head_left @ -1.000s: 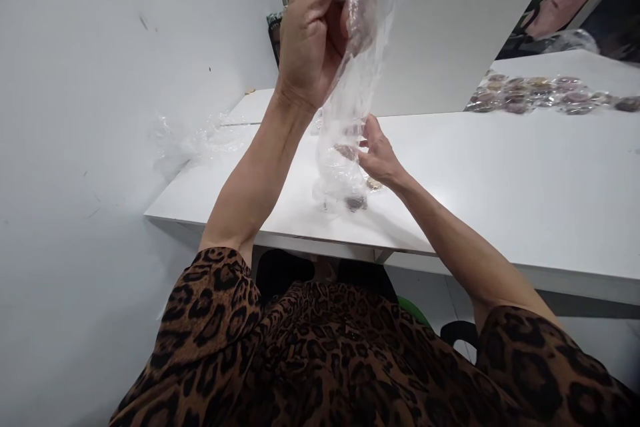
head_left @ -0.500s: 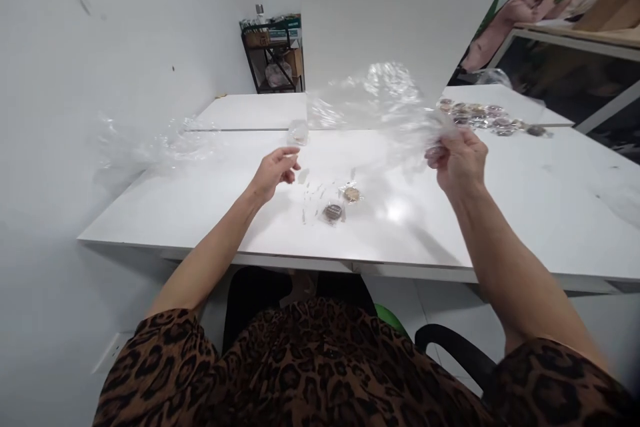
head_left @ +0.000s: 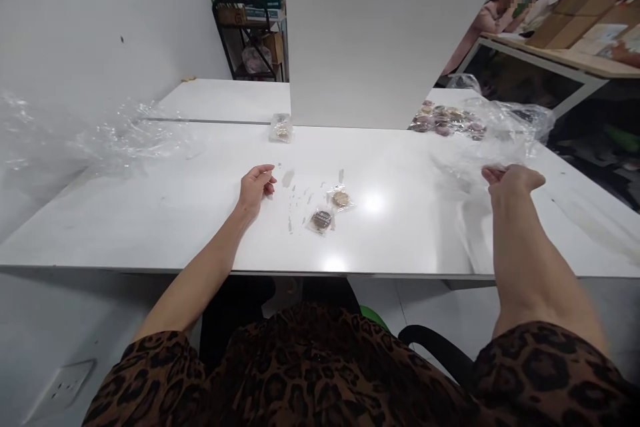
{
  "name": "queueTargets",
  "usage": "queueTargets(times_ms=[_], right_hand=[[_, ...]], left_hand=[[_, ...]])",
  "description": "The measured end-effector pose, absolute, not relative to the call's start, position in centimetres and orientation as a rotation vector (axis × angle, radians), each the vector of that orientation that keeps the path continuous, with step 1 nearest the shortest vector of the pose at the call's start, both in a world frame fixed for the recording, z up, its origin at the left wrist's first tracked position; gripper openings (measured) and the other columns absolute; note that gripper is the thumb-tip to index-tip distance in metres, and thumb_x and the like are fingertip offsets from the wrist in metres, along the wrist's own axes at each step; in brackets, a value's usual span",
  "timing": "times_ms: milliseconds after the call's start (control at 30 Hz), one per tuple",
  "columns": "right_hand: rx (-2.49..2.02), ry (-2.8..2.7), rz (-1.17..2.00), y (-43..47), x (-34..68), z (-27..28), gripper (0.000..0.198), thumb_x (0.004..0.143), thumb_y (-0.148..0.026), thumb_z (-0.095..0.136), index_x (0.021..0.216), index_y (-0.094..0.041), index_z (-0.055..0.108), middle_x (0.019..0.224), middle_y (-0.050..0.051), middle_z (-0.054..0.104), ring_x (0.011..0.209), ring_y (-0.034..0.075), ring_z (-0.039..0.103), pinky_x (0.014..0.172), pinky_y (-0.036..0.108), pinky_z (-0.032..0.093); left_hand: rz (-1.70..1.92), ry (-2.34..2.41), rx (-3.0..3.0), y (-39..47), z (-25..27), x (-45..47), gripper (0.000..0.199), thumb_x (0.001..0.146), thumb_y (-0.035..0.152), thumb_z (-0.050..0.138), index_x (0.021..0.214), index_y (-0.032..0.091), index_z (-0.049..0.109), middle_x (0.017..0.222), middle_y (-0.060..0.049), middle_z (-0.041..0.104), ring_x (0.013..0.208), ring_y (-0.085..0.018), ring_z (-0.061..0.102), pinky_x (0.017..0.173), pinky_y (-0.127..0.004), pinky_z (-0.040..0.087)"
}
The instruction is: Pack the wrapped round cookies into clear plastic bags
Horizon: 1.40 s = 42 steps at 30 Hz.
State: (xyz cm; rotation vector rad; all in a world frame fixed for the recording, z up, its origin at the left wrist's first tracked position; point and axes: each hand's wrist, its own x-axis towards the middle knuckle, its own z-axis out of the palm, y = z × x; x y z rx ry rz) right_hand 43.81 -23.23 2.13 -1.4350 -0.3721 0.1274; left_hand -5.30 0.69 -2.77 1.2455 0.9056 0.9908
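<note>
Glinting beside the right hand [head_left: 516,180] (grip unclear) is crinkled clear film [head_left: 520,125]; the left hand [head_left: 253,189] curls loosely open.

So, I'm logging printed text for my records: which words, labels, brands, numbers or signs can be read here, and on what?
None can be read.
Dark brown round item in a clear plastic wrapper: pale lettering, too small to read.
Pale tan round item in a clear plastic wrapper: no lettering discernible.
Green-and-white box in the background: any print is too blurred.
</note>
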Motion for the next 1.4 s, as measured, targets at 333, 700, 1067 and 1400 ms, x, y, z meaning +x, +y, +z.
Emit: queueTargets(times_ms=[333,700,1067,1400], right_hand=[[-1.302,-1.509,0.825,-14.7,19.4,5.4,0.038,0.083,-0.056,0.081,0.091,-0.020,0.073,0.083,0.005,0.074,0.070,0.016,0.068,0.066,0.031,0.056],[-1.452,-1.348,0.604,1.8,17.8,2.1,0.044,0.077,-0.054,0.081,0.102,-0.020,0.068,0.093,0.005,0.067,0.086,0.019,0.063,0.080,0.038,0.058],[-2.112,-1.678,0.135,14.8,14.2,-4.1,0.084,0.074,-0.054,0.077,0.146,-0.025,0.045,0.161,0.022,0.034,0.140,0.047,0.039,0.110,0.073,0.036],[-1.800,-1.245,0.368,12.1,15.9,-3.4,0.033,0.085,-0.029,0.060,0.117,-0.021,0.056,0.110,0.009,0.063,0.101,0.024,0.064,0.097,0.047,0.056]], left_hand=[[0.810,0.415,1.787,-2.8,0.8,-3.3,0.079,0.070,0.046,0.093,0.138,0.028,0.056,0.094,0.000,0.069,0.058,-0.007,0.055,0.058,-0.023,0.048],[1.705,1.031,1.595,11.9,3.4,-15.1,0.044,0.089,0.063,0.072,0.084,0.020,0.062,0.072,0.000,0.058,0.070,-0.013,0.062,0.067,-0.025,0.051],[0.458,2.033,2.103,20.0,-3.2,-21.4,0.065,0.102,0.048,0.039,0.150,0.007,0.052,0.159,-0.027,0.044,0.151,-0.045,0.030,0.124,-0.064,0.016],[1.303,1.793,2.011,13.6,-0.5,-18.0,0.072,0.092,0.060,0.062,0.151,0.022,0.049,0.151,-0.022,0.050,0.147,-0.044,0.037,0.122,-0.060,0.024]])
